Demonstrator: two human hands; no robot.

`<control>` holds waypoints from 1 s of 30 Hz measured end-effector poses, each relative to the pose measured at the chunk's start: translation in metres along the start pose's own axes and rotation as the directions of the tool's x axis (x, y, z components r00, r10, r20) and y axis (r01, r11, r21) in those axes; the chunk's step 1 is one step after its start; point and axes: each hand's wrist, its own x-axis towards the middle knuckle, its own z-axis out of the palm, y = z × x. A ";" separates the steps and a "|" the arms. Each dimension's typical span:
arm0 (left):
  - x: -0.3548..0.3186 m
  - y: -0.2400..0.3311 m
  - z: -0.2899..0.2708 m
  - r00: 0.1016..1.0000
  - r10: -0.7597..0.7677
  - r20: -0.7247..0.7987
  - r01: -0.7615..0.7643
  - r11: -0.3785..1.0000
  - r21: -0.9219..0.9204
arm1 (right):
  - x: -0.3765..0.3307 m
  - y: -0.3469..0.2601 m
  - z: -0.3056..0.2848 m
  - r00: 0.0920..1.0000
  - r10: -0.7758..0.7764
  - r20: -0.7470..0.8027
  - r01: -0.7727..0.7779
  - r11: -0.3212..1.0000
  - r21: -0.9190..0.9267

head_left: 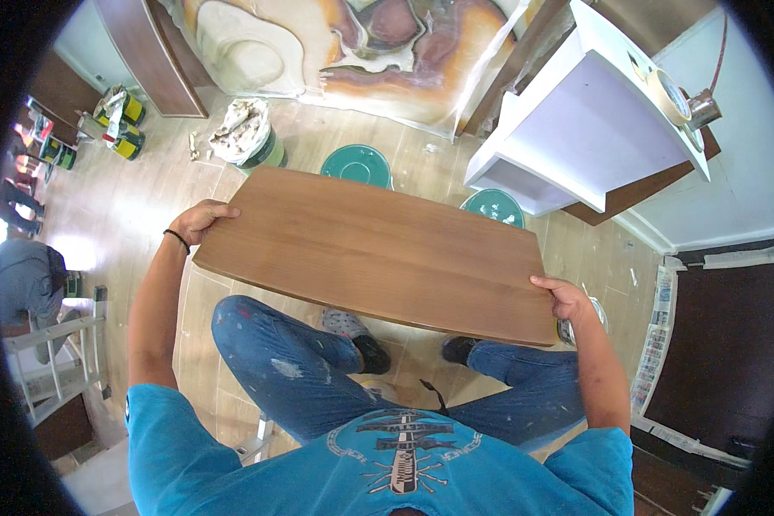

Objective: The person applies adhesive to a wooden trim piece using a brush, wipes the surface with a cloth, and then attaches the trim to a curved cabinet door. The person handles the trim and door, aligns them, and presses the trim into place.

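Observation:
A wide brown wooden board [378, 254] is held out level above my knees. My left hand [205, 220] grips its left end, thumb on the top face and fingers tucked beneath. At the opposite end my right hand [566, 297] clasps the board the same way, its fingers mostly hidden under the edge. Beyond the board's far edge stand a green round lid or bucket top [358, 164] and a second green bucket top [494, 206], both partly covered by the board. By my right hand a shiny can [595, 316] shows in part.
A white shelf unit [576, 129] with tape rolls [669, 96] on it stands at far right. A rag-filled bucket [271, 148] sits at far left, near a leaning brown panel [150, 60]. Left are a stepladder [60, 353] and another person [27, 284]. A dark door panel [722, 344] is at right.

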 end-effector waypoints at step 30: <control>0.059 0.124 0.007 0.971 -0.236 0.039 0.206 0.909 0.362 | 0.016 -0.070 -0.049 0.998 -0.056 -0.027 0.056 0.998 0.012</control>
